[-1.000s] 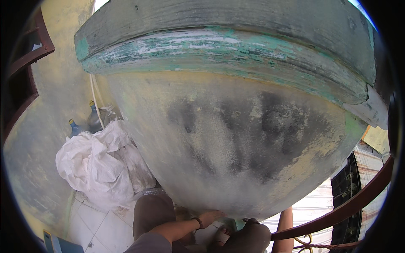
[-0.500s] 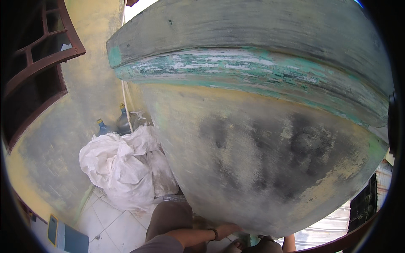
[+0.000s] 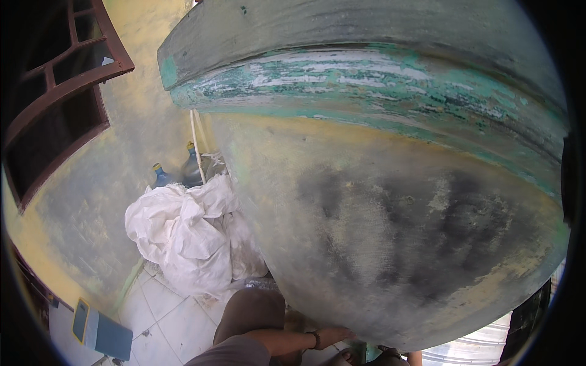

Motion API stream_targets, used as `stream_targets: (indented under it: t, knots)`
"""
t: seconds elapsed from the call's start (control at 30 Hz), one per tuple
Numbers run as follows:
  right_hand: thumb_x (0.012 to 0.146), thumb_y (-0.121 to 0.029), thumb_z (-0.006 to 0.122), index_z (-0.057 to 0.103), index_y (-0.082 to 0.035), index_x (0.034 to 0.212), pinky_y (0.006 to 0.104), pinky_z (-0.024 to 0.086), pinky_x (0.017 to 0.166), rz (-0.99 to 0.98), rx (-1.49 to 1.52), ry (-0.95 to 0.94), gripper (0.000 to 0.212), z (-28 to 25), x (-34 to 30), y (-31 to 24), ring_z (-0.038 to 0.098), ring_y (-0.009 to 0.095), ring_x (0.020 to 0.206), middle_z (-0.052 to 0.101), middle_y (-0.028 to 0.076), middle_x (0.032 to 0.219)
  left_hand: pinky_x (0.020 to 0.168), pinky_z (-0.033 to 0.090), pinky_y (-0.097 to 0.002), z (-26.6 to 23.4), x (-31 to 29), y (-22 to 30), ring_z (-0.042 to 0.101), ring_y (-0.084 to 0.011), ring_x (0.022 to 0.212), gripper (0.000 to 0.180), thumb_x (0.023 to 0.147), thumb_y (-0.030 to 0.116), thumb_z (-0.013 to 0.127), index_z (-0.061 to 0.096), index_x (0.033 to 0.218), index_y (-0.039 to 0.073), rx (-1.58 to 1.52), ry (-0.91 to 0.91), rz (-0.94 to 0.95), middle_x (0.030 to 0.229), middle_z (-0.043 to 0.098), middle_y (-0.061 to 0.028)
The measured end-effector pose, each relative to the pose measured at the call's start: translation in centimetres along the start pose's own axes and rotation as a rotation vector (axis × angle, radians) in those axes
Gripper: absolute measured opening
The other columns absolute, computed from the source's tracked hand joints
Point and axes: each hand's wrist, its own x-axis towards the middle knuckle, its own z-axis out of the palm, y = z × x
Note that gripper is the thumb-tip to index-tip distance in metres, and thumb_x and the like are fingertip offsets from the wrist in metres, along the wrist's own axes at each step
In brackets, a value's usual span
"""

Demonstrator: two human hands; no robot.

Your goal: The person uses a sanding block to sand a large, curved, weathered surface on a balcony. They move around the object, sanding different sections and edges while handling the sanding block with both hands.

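Note:
My left hand [image 3: 332, 337], with a dark bracelet at the wrist, reaches past my bent knee [image 3: 251, 314] to the lower edge of a stained grey-yellow wall [image 3: 366, 244]. Its fingertips are small and blurred, so I cannot tell whether they grip anything. A small green thing [image 3: 372, 352] shows beside them, too little of it to name. Of my right arm only a patch of skin [image 3: 415, 358] shows at the bottom edge; the hand itself is out of sight behind my other knee.
A worn ledge [image 3: 342, 79] with peeling green paint crosses the wall. White sacks [image 3: 183, 238] are heaped at the left, before large blue bottles [image 3: 194, 166] and a pale pole [image 3: 198, 146]. A blue-grey container [image 3: 107, 335] stands on white tiles [image 3: 159, 311]. An open brown-framed window [image 3: 116, 55] juts out.
The whole view has shifted slightly, with the wall, sacks and container lying a little further right. My left hand stays by the wall's lower edge; less of the right arm shows.

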Motion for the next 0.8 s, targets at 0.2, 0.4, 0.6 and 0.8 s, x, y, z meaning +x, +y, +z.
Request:
stream_targets:
  t: [0.2,0.4,0.6,0.8]
  knots:
    - [0.093,-0.031,0.056,0.057,0.003,0.122,0.0400,0.054,0.083,-0.004,-0.011,-0.021,0.045,0.7,0.4,-0.6,0.063,0.024,0.101,0.063,0.014,0.117,0.117,0.024,-0.0312,2.9,0.5,-0.9,0.031,-0.0210,0.140,0.078,0.084,-0.005,0.046,0.014,0.153,0.012,-0.067,0.145,0.007,0.154,0.029,-0.0048]
    - [0.094,-0.031,0.056,0.057,0.003,0.123,0.0402,0.054,0.083,0.000,-0.028,-0.026,0.045,0.7,0.7,-0.9,0.063,0.024,0.100,0.063,0.014,0.117,0.116,0.028,-0.0331,1.7,0.0,-0.2,0.035,-0.0224,0.138,0.076,0.084,-0.006,0.046,0.019,0.152,0.016,-0.090,0.197,0.013,0.152,0.033,-0.0051]
    - [0.094,-0.031,0.055,0.057,0.002,0.123,0.0403,0.054,0.083,-0.027,-0.026,-0.032,0.044,0.1,0.5,-1.9,0.063,0.024,0.100,0.064,0.014,0.116,0.119,0.021,-0.0329,2.3,0.5,-1.1,0.027,-0.0208,0.142,0.072,0.087,-0.001,0.043,0.016,0.153,0.012,-0.191,0.121,0.040,0.156,0.025,-0.0059]
    - [0.094,-0.031,0.055,0.057,0.002,0.123,0.0405,0.054,0.083,-0.059,-0.017,-0.023,0.044,-1.6,-0.4,-2.4,0.063,0.023,0.100,0.064,0.013,0.116,0.119,0.022,-0.0332,2.0,1.1,-1.0,0.026,-0.0217,0.143,0.071,0.087,-0.002,0.041,0.018,0.153,0.012,-0.378,0.032,-0.008,0.157,0.024,-0.0065]
